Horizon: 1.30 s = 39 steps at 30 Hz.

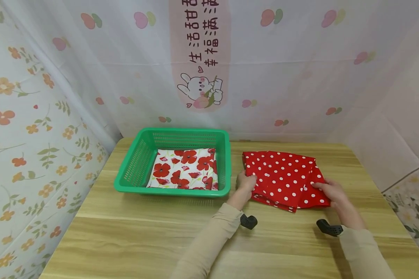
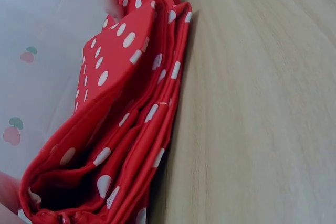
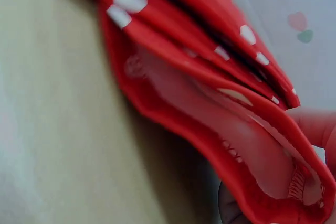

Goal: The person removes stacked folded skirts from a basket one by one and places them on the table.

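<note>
A red cloth with white polka dots (image 1: 279, 174), folded in several layers, lies on the table to the right of the basket. At its left edge my left hand (image 1: 245, 185) grips the fold; in the left wrist view the layers stack up and gape beside the fingers (image 2: 8, 198). My right hand (image 1: 331, 192) pinches a narrower flap at the right end, thumb on top. In the right wrist view that flap (image 3: 220, 129) opens like a pocket, its stitched inner side showing, held near the thumb (image 3: 315, 124).
Left of the cloth stands a green plastic basket (image 1: 171, 190) holding a folded white cloth with red poppies (image 1: 183, 168). Patterned curtains (image 1: 300, 77) hang behind the wooden table (image 1: 143, 232) and along its sides. Black wrist mounts (image 1: 248, 221) sit by both sleeves.
</note>
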Each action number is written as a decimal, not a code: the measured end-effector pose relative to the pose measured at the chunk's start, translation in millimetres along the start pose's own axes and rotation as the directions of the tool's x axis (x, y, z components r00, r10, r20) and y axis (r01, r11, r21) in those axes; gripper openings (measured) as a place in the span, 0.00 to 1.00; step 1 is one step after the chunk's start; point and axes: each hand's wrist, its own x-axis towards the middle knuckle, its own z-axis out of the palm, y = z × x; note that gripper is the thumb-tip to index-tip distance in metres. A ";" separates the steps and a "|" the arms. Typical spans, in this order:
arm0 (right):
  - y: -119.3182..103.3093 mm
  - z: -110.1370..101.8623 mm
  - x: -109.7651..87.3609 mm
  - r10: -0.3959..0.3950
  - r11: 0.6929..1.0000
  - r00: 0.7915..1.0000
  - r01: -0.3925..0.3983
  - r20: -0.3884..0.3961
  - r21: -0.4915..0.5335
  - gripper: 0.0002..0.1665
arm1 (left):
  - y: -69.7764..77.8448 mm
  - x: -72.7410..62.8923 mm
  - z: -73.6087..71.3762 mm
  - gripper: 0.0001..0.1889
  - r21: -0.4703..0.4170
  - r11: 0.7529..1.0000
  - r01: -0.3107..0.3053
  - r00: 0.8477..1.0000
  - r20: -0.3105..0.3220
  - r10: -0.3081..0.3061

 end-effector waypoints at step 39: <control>-2.7 25.4 51.3 -0.459 0.867 0.826 0.497 -0.329 0.038 0.25 | 61.6 -51.7 -32.8 0.30 0.091 0.916 -0.391 0.913 0.168 0.373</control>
